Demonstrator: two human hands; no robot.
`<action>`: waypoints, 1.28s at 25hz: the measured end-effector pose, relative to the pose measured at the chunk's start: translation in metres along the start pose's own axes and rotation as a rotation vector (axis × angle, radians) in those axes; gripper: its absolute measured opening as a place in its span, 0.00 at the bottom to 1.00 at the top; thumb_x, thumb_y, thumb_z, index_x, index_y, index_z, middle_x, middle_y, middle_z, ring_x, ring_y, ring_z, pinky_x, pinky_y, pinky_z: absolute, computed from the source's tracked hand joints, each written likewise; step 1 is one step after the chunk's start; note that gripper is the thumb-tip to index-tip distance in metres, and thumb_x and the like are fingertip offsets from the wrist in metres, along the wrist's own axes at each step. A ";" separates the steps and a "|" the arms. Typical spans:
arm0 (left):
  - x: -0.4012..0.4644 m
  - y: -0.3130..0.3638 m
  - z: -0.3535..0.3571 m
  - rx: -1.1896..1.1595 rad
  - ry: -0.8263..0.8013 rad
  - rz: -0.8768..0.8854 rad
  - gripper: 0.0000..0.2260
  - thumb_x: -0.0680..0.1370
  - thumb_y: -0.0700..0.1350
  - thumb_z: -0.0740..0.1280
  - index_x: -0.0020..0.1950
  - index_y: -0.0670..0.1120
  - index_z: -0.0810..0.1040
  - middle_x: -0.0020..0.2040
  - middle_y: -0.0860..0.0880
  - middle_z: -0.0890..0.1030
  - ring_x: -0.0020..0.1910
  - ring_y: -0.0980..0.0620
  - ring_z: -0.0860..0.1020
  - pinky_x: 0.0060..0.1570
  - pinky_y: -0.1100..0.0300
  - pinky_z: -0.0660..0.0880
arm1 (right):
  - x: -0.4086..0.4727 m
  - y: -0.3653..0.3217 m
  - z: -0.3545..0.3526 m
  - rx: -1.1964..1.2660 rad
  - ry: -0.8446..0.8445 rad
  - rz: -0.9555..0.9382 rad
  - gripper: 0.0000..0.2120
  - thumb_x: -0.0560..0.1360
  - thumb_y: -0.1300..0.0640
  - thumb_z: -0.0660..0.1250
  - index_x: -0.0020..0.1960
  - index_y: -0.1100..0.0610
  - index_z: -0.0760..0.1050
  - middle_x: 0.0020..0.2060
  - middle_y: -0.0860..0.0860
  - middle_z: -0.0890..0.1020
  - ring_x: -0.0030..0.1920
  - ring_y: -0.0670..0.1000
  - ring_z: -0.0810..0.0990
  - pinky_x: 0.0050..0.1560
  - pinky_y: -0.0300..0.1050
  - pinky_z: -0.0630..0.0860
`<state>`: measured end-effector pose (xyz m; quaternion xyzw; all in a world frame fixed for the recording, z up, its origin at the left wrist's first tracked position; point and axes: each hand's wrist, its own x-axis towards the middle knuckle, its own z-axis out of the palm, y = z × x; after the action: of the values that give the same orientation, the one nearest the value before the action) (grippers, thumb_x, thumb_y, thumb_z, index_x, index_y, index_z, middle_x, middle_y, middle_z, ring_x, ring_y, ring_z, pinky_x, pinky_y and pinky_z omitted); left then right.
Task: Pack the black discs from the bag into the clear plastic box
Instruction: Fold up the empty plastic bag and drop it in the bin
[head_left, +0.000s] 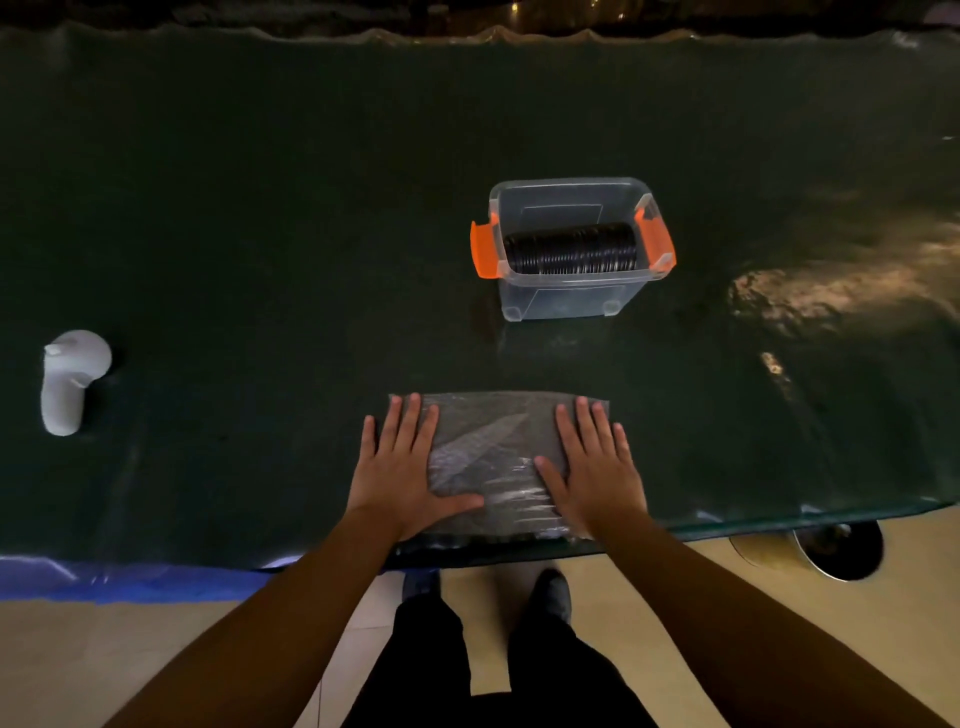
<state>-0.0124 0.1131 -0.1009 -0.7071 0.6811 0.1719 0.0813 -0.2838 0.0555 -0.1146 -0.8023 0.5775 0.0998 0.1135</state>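
Both your hands lie flat and open, fingers spread, holding nothing: your left hand (402, 470) presses the left part of the crinkled, flattened clear plastic bag (493, 457), your right hand (592, 467) the right part, with the bag lying at the near edge of the dark green covered table (260, 234). The row of thin black discs (571, 253) already stands on edge inside the lidless clear plastic box with orange side latches (574, 249), which sits beyond the bag, well apart from your hands. The bag looks flat and empty under your palms, so judge this as the closing step: confirming nothing is left inside. To do it well, sweep both palms slowly from the closed end toward the mouth, feeling for any hard round edge; a thin disc can hide in a fold, and the film's glare makes it hard to spot by eye. Keep the bag back from the table edge, since a stray disc squeezed out toward you would drop to the tiled floor (675, 597). If you find one, pinch it by its rim and stand it against the end of the row, parallel with the others, so the stack stays tidy. The white handheld controller (70, 382) far to your left is clear of the work; leave it alone.
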 end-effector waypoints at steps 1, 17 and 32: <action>0.001 0.000 -0.002 0.000 -0.001 -0.008 0.60 0.60 0.87 0.42 0.81 0.49 0.37 0.82 0.46 0.36 0.79 0.45 0.33 0.75 0.34 0.37 | -0.002 0.008 0.000 -0.010 -0.006 0.023 0.38 0.79 0.30 0.34 0.81 0.51 0.34 0.81 0.55 0.42 0.80 0.56 0.38 0.77 0.58 0.39; 0.095 0.058 -0.085 -0.118 -0.132 0.233 0.07 0.82 0.48 0.61 0.53 0.47 0.76 0.54 0.44 0.78 0.56 0.44 0.76 0.53 0.49 0.73 | -0.045 0.024 -0.070 0.419 0.255 0.206 0.37 0.81 0.32 0.47 0.82 0.52 0.45 0.82 0.54 0.50 0.81 0.53 0.40 0.77 0.52 0.43; -0.005 -0.001 -0.291 -1.480 0.228 0.055 0.08 0.84 0.41 0.61 0.46 0.45 0.75 0.47 0.42 0.85 0.40 0.48 0.81 0.41 0.52 0.82 | 0.013 -0.054 -0.183 1.822 -0.056 0.243 0.23 0.76 0.47 0.72 0.68 0.55 0.76 0.63 0.45 0.82 0.66 0.48 0.78 0.55 0.38 0.74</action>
<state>0.0272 0.0163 0.1704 -0.5733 0.4090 0.5127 -0.4911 -0.2228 0.0060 0.0599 -0.3338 0.5102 -0.3632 0.7045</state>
